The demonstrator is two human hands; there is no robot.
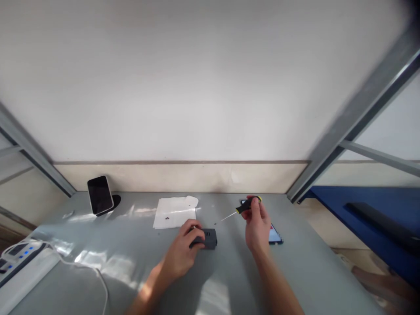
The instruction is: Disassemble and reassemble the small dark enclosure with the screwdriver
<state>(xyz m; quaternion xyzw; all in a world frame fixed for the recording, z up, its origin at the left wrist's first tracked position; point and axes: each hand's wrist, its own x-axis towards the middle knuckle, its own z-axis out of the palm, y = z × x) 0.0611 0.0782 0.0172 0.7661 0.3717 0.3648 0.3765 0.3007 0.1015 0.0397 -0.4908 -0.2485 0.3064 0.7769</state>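
Observation:
My left hand (184,247) grips a small dark grey box-shaped device (210,239) with slots on its top face, low over the grey table. Between the fingers and thumb of my right hand (257,225) is a screwdriver (246,205) with a black and yellow handle. Its thin shaft points left and down, and near the tip lies a tiny dark piece (215,224), too small to make out. A sheet of white paper (173,212) lies beyond my left hand, with a few tiny dark bits (167,218) on it, perhaps screws.
Partly behind my right hand lies a phone or tablet (274,236) with a lit screen. A dark-screened device (100,195) leans on a stand at the back left. A power strip (24,258) and white cable (98,273) occupy the left side. Metal posts (348,113) frame the table (131,245).

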